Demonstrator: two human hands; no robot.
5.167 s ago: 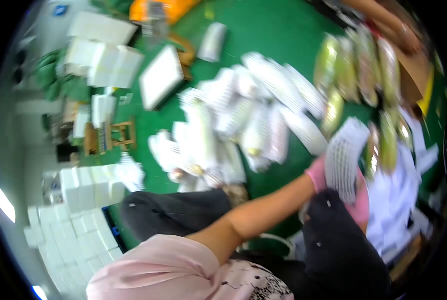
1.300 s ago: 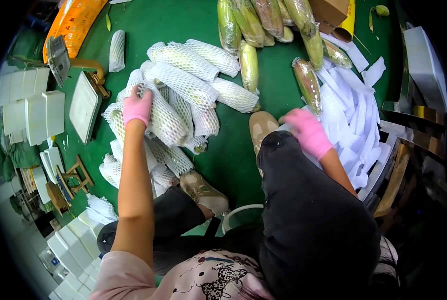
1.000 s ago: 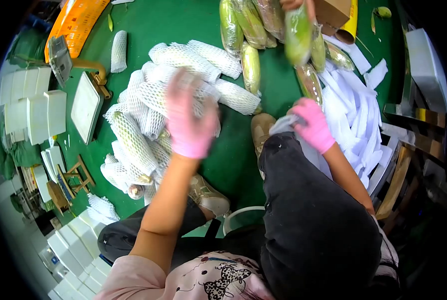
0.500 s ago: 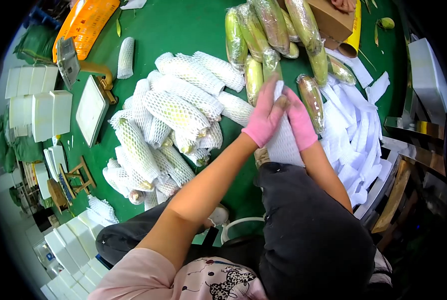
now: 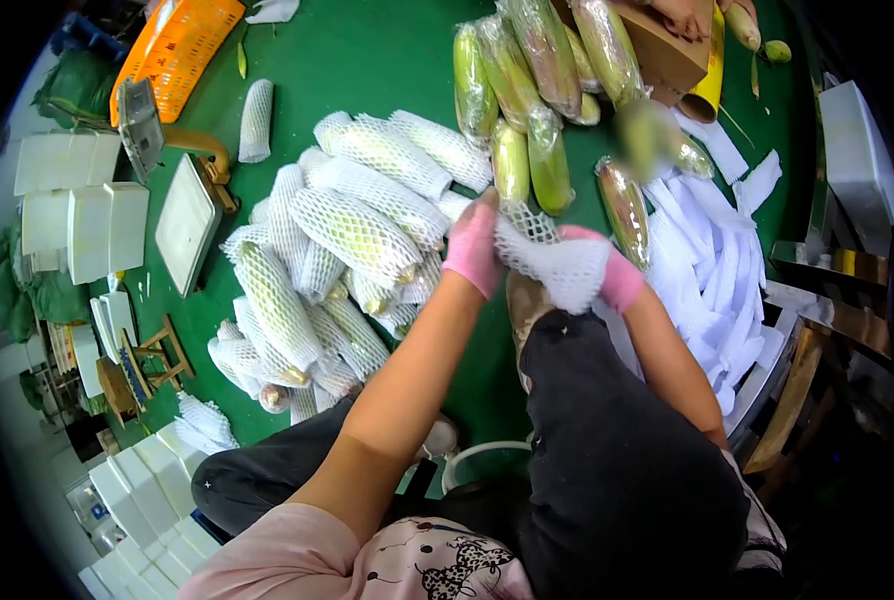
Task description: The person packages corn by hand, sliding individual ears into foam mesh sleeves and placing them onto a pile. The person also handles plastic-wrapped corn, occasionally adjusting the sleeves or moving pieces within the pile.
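A white foam net sleeve (image 5: 557, 262) is stretched between my hands, its mouth spread open. My left hand (image 5: 475, 245), in a pink fingerless glove, pinches the sleeve's left edge. My right hand (image 5: 607, 268), in a matching glove, is partly behind or inside the sleeve, its fingers hidden by the mesh. Left of my hands lies a pile of corn ears in net sleeves (image 5: 352, 230). Beyond them are several plastic-wrapped corn ears (image 5: 549, 160). One wrapped ear (image 5: 624, 210) lies right of my hands, beside a heap of flat white sleeves (image 5: 702, 270).
A scale (image 5: 184, 222) and an orange basket (image 5: 179, 55) stand at the left on the green table (image 5: 367, 50). Another person's hand (image 5: 679, 16) is by a cardboard box (image 5: 662, 50) at the top, near a yellow tube (image 5: 707, 85). White boxes (image 5: 107, 230) are stacked far left.
My hands have moved apart and the sleeve between them has been opened out. Near the flat sleeves, a corn ear is now blurred. The other person's hands show more at the top.
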